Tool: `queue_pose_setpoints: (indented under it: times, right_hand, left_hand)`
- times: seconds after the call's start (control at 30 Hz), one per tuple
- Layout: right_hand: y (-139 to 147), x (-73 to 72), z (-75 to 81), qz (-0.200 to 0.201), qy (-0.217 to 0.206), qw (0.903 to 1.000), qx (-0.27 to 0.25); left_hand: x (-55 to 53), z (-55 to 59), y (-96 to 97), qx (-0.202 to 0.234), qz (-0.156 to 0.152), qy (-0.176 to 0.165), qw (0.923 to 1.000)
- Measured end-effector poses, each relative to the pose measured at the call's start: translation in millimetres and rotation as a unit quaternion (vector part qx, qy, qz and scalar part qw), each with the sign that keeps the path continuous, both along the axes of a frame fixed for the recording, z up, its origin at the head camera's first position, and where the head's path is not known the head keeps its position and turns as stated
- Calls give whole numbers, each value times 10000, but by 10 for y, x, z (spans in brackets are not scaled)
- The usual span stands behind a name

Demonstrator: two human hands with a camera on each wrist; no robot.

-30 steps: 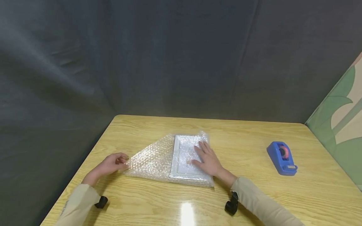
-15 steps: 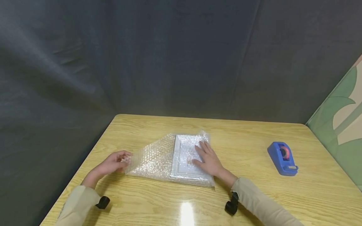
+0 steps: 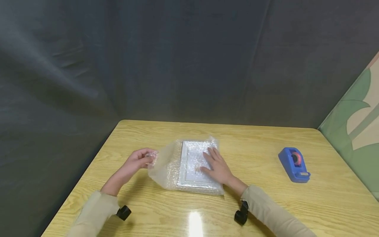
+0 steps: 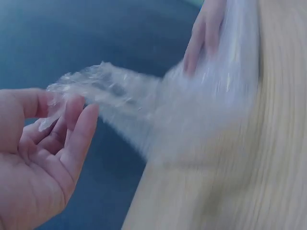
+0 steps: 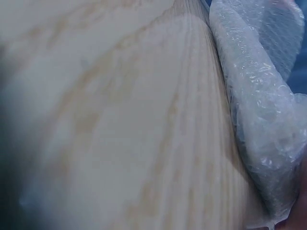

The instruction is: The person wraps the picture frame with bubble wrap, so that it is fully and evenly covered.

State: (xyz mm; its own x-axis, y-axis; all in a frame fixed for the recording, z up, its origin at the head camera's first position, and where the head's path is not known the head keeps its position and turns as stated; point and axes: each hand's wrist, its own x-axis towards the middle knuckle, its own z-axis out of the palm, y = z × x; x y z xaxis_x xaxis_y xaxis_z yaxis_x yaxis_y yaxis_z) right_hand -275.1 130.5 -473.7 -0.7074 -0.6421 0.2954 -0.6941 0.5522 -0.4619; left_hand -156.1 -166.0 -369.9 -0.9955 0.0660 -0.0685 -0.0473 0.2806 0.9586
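A white picture frame [image 3: 184, 164] lies flat on the table, covered in clear bubble wrap [image 3: 167, 171]. The wrap's free left end is lifted off the table, and my left hand [image 3: 137, 163] pinches its tip between thumb and fingers. In the left wrist view the raised bubble wrap [image 4: 144, 105] stretches, somewhat blurred, from those fingers toward the frame. My right hand [image 3: 218, 168] rests with spread, straight fingers on the right part of the wrapped frame. The right wrist view shows the wrapped edge [image 5: 261, 105] along the tabletop, with only a sliver of that hand.
A blue tape dispenser [image 3: 295, 165] with a pinkish-red roll stands at the right of the wooden table [image 3: 251, 144]. A dark curtain [image 3: 189, 62] hangs behind and to the left. A green and beige patterned panel [image 3: 359, 131] borders the right side.
My left hand has moved right and away from me, lifting the bubble wrap's left end and folding it toward the frame. The right hand has stayed in place on the frame.
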Motion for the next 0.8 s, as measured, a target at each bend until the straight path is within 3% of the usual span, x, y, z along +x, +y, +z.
queue_pose_setpoints:
  times: [0.2,0.33,0.5,0.63,0.73,0.8]
  right_hand:
    - [-7,-9,-14,13,47,10000,-25]
    - [-8,-15,-19,6,65,10000,-34]
    - [-14,-18,-26,-23,84,9999,-113]
    - [-11,-24,-44,-49,203,9996,-202]
    - [-8,-25,-53,-69,187,9996,-199]
    - [-7,-26,-49,-58,95,9998,-144]
  left_hand:
    - [-152,-40,545,109,-485,82,9987]
    - [-230,-197,817,197,-823,77,9964]
    - [-291,-441,1019,167,-1145,173,9931]
    - [-306,-592,1131,-760,-1167,495,9890]
    - [-303,-642,1196,-1592,-1151,808,9772]
    - [-295,-639,1229,-1884,-1190,898,9707]
